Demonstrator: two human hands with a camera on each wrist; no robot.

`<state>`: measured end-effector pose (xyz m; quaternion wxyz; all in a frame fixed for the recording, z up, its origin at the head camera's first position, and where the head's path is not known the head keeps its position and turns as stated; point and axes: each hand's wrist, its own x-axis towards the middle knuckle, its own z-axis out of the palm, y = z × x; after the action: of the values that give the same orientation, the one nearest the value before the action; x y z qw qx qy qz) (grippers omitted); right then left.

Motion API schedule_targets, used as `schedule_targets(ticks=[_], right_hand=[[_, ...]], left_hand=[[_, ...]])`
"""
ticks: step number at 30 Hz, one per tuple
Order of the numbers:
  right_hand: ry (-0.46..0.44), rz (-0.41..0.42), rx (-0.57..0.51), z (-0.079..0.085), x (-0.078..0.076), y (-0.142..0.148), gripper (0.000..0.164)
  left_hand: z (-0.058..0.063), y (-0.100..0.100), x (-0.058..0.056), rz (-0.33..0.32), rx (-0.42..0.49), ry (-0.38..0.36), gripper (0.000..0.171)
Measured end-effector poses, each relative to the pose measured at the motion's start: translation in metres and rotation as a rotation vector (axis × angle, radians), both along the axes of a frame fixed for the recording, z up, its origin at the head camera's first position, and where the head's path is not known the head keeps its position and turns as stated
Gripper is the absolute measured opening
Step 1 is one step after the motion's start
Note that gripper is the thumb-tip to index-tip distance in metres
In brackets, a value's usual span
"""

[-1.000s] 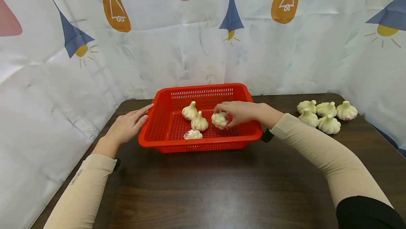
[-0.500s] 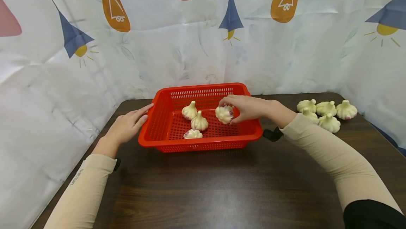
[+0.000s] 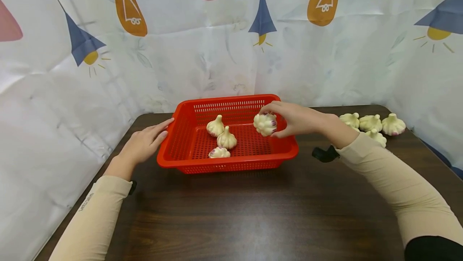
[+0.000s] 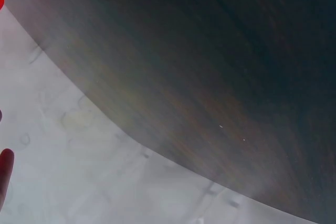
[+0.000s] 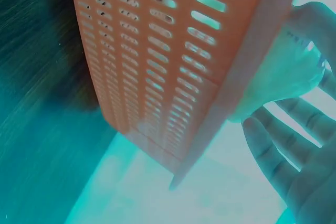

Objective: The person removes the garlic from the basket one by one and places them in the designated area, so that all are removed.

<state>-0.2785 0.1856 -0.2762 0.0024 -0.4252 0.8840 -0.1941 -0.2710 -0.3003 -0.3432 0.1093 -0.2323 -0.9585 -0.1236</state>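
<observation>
My right hand (image 3: 298, 119) holds a garlic bulb (image 3: 265, 125) between thumb and fingers, over the right part of a red plastic basket (image 3: 253, 159). In the right wrist view, the same bulb (image 5: 286, 69) shows past the basket's rim, the fingers around it. Three more bulbs lie inside the basket: one at the back (image 3: 215, 126), one in the middle (image 3: 226, 138), and one by the front wall (image 3: 219, 152), partly hidden. My left hand (image 3: 144, 142) has its fingers extended, fingertips at the basket's left rim. Only a fingertip (image 4: 5, 166) appears in the left wrist view.
Several garlic bulbs (image 3: 393, 125) are grouped at the table's back right, partly hidden behind my right forearm. The dark wooden table (image 3: 231, 213) has a patterned white curtain (image 3: 231, 64) behind it and along its sides.
My right hand has lifted the garlic bulb from low in the basket and carried it up and to the right. My left hand stays at the rim.
</observation>
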Motion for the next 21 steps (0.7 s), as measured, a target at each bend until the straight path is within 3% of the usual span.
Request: schedule_targets(ticks=[14,21], right_hand=[[0.065,-0.111,-0.062,0.003,0.024,0.038,0.061],[0.251,-0.079,-0.109,0.0,0.036,0.061,0.066]], left_hand=[[0.0,0.003,0.0,-0.003,0.01,-0.002,0.055],[-0.001,0.0,0.0,-0.002,0.013,0.004,0.055]])
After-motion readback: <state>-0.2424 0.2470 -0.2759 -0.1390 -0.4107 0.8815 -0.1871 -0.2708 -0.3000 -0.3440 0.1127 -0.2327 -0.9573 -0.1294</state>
